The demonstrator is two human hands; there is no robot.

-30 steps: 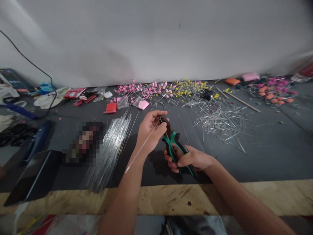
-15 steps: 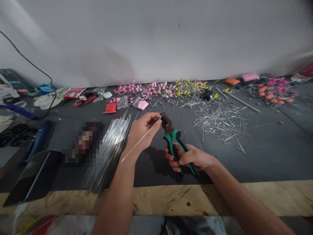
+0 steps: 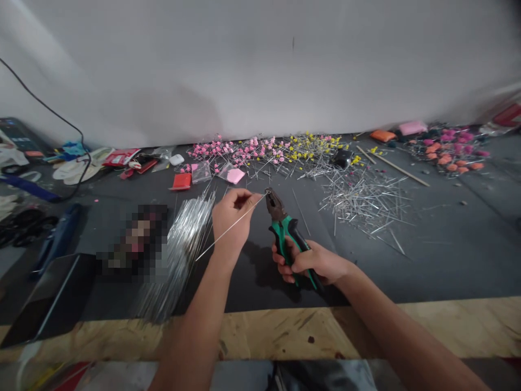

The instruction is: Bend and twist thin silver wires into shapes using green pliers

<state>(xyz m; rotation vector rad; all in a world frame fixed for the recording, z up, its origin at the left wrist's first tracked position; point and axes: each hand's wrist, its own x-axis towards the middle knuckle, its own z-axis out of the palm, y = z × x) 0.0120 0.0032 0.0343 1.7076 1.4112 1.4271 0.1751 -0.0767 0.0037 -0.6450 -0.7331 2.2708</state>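
Between the thumb and fingers of my left hand [image 3: 233, 220] is a thin straight metal wire [image 3: 224, 232], slanting down to the left past my wrist. Its upper end meets the jaw tips of the pliers [image 3: 277, 209], where a small bend or loop seems to show. My right hand [image 3: 311, 260] is wrapped round the green and black handles of these pliers, jaws pointing up and away from me. Left of my left hand lies a thick bundle of straight wires [image 3: 185, 233]. A loose heap of short cut wires [image 3: 364, 198] spreads to the right of the pliers.
Along the wall lie wires with pink tips [image 3: 240, 149], yellow tips [image 3: 315, 145] and orange and magenta tips [image 3: 456, 152]. A wooden stick [image 3: 401, 169] lies at the right. A dark phone-like slab [image 3: 49, 298] overhangs the wooden front edge [image 3: 277, 334]. A black cable [image 3: 44, 98] hangs at the left.
My left hand has shifted slightly left, its fingers drawing away from the plier jaws along with the wire. The pliers remain in my right hand, nearly in place.
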